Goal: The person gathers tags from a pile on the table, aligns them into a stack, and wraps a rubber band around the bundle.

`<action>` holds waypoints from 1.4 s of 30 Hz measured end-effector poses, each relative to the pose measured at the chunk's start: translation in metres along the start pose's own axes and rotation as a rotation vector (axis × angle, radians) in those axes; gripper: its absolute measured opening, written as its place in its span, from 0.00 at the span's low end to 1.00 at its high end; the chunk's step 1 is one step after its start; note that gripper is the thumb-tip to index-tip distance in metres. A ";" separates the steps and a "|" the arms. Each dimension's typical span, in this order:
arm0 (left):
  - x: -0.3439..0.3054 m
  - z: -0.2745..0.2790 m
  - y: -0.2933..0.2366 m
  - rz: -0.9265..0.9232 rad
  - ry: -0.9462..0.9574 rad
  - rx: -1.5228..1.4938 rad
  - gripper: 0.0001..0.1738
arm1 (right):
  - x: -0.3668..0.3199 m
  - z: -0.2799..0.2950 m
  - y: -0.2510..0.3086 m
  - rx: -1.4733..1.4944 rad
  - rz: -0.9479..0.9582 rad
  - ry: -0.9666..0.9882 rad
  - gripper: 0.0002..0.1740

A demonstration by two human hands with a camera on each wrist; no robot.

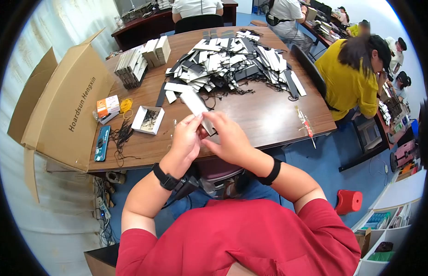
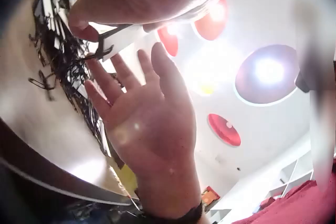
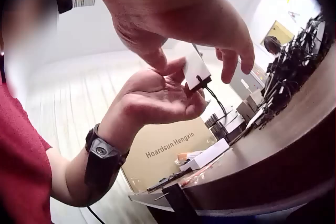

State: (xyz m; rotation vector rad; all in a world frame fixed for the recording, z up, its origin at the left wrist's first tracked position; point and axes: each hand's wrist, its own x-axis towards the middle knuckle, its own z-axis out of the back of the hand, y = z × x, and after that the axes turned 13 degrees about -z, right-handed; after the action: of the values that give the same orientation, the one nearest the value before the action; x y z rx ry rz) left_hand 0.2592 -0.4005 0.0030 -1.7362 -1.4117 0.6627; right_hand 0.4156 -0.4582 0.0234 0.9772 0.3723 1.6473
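Between thumb and fingers, my left hand [image 1: 185, 137] pinches a long white hang tag [image 1: 193, 103] above the table's near edge. A black cord [image 3: 217, 99] hangs from the tag's dark end in the right wrist view. My right hand [image 1: 231, 139] is beside it, its fingertips close to the tag. The left wrist view shows the palm of that right hand [image 2: 152, 124] with fingers spread and fairly straight. Beyond both hands lies a big heap of white and black tags [image 1: 232, 62] with tangled black cords.
On the table's left are stacked tag bundles [image 1: 131, 66], a white box [image 1: 147, 120] of small dark pieces, a phone [image 1: 101, 143], loose black cords [image 1: 120, 136] and yellow bands [image 1: 126, 106]. A large carton [image 1: 71, 108] stands at the left edge. A person in yellow [image 1: 345, 76] sits at right.
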 end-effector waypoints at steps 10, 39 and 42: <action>-0.050 0.003 -0.009 -0.557 0.289 1.495 0.40 | 0.019 0.032 -0.062 0.102 -0.340 0.423 0.12; -0.020 -0.001 0.053 -0.696 0.455 1.718 0.14 | 0.074 0.200 -0.288 -0.369 -1.181 -0.110 0.15; -0.022 -0.003 0.055 -0.691 0.488 1.697 0.15 | 0.055 0.197 -0.279 0.322 -0.930 -0.350 0.13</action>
State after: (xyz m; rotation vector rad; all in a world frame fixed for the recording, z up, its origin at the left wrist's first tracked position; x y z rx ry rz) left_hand 0.2864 -0.4267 -0.0424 -0.0064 -0.5242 0.6110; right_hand 0.7453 -0.3663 -0.0264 1.0725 0.7289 0.5733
